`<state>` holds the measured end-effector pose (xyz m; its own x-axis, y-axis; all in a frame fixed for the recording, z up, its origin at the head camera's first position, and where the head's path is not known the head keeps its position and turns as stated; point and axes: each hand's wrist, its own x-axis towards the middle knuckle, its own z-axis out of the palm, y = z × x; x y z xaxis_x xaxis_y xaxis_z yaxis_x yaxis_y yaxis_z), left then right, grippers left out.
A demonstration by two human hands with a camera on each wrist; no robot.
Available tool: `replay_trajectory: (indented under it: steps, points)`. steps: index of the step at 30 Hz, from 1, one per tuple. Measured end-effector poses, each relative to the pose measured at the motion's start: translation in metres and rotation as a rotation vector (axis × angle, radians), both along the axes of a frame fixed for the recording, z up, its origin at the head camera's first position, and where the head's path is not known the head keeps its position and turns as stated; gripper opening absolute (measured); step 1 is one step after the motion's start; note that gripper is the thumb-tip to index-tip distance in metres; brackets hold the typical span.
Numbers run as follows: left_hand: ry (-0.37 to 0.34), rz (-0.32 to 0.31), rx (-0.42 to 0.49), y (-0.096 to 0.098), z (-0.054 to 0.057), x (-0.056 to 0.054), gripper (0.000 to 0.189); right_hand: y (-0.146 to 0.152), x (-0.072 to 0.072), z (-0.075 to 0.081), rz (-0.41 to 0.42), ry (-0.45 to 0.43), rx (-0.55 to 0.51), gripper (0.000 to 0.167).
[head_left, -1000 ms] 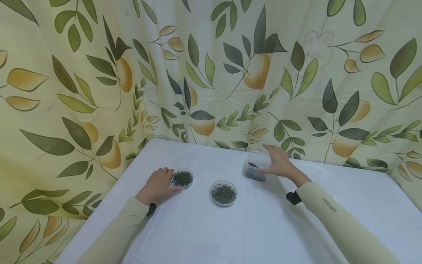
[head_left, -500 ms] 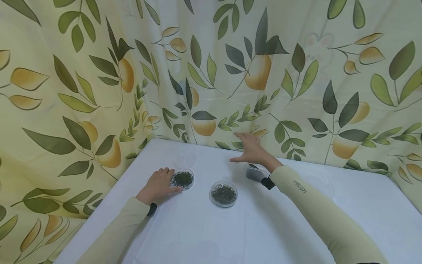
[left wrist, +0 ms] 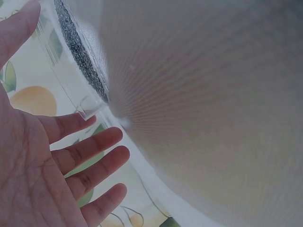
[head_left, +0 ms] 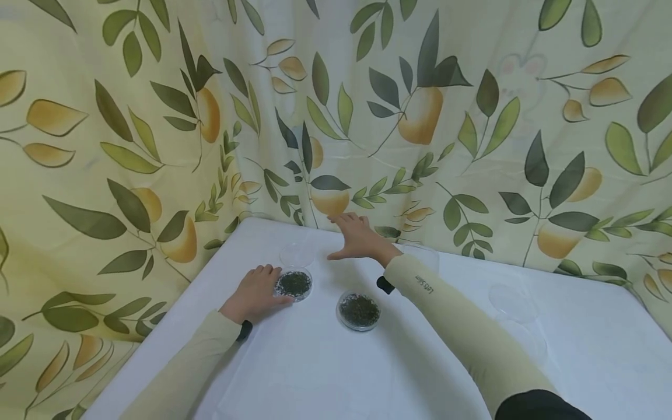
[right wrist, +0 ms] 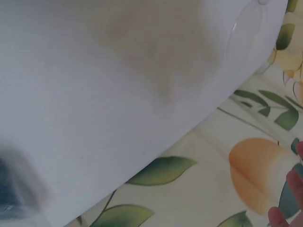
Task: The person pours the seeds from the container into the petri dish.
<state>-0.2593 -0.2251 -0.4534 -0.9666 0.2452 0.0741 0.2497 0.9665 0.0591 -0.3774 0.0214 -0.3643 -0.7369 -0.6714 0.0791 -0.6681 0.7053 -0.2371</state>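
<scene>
My left hand (head_left: pixel 255 293) lies beside a clear petri dish (head_left: pixel 293 285) of dark green flakes mixed with white bits. Its thumb and fingertips are right at the dish's rim. In the left wrist view its fingers (left wrist: pixel 90 179) are straight and spread, the index fingertip at the dish's edge (left wrist: pixel 78 52). My right hand (head_left: pixel 359 238) hovers over the far part of the table, thumb and fingers spread apart, holding nothing. It is nearest to a clear round lid (head_left: pixel 297 255) behind the left dish. A second petri dish (head_left: pixel 359 311) of dark flakes stands mid-table.
A clear container (head_left: pixel 423 256) shows past the right forearm, which hides its lower part. Faint clear round lids (head_left: pixel 513 303) lie at the right. A leaf-and-fruit patterned curtain (head_left: pixel 331 116) hangs along the back and left of the white table (head_left: pixel 315 373).
My right hand has moved left, from the clear container with dark contents towards the round lid, and its forearm now covers much of that container. The left hand stays at its dish.
</scene>
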Motion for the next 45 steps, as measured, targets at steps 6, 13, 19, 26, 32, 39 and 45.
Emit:
replay_trajectory:
  steps: [6, 13, 19, 26, 32, 39, 45]
  points:
    - [-0.004, 0.018, -0.009, -0.002, 0.002, -0.003, 0.082, -0.030, -0.006, -0.006, 0.070, -0.011, 0.041, 0.092]
    - [-0.020, 0.007, 0.012, 0.000, 0.005, -0.001, 0.081, -0.051, -0.017, -0.022, 0.130, 0.001, 0.139, 0.090]
    - [-0.015, 0.011, 0.033, 0.002, 0.007, 0.002, 0.079, -0.066, -0.026, -0.033, 0.152, 0.004, 0.186, 0.090]
    - [-0.007, 0.007, 0.029, -0.001, 0.000, -0.001, 0.080, -0.079, -0.031, -0.045, 0.148, -0.026, 0.255, 0.090]
    - [0.010, 0.004, 0.037, -0.002, -0.003, -0.001, 0.079, -0.081, -0.036, -0.053, 0.130, -0.029, 0.297, 0.087]
    - [0.015, 0.016, 0.047, -0.002, -0.004, 0.000, 0.080, -0.083, -0.040, -0.059, 0.122, -0.056, 0.291, 0.087]
    - [0.022, 0.019, 0.056, 0.000, -0.003, 0.000, 0.079, -0.086, -0.042, -0.062, 0.112, -0.098, 0.274, 0.086]
